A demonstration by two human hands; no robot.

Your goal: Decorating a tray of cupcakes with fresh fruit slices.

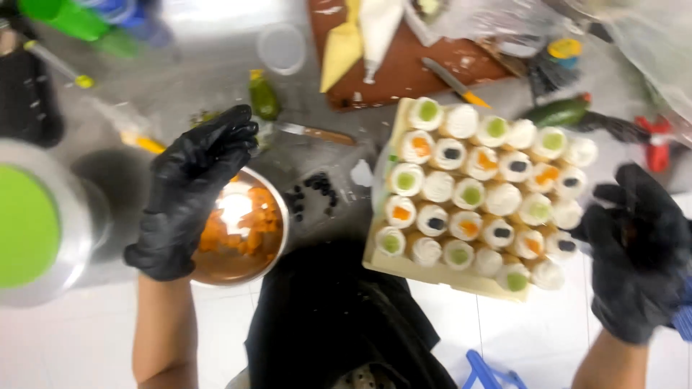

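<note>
Grey steel makes up the bench [209,79], the largest thing in view, blurred along its far edge, where a brown cutting board [404,65] with 2 piping bags and a knife runs out of the top of the frame. At the left a big metal container with a green top [29,223] is cut off by the frame edge. Near the middle-right sits a pale tray [404,265] packed with rows of small cream-filled cups [479,194], topped in green, orange or dark fruit; motion blur softens them. A metal bowl of orange fruit pieces [245,230] stands at the bench's near edge, its left half hidden behind the left hand [191,191]. Loose dark berries [313,193] lie between bowl and tray.

Both hands wear black gloves. The left hand hangs over the bowl, fingers spread and pointing away, gripping nothing. The right hand [634,248] hovers just beside the tray's right edge, palm up, fingers loosely curled; whether it pinches anything is too blurred to tell.
</note>
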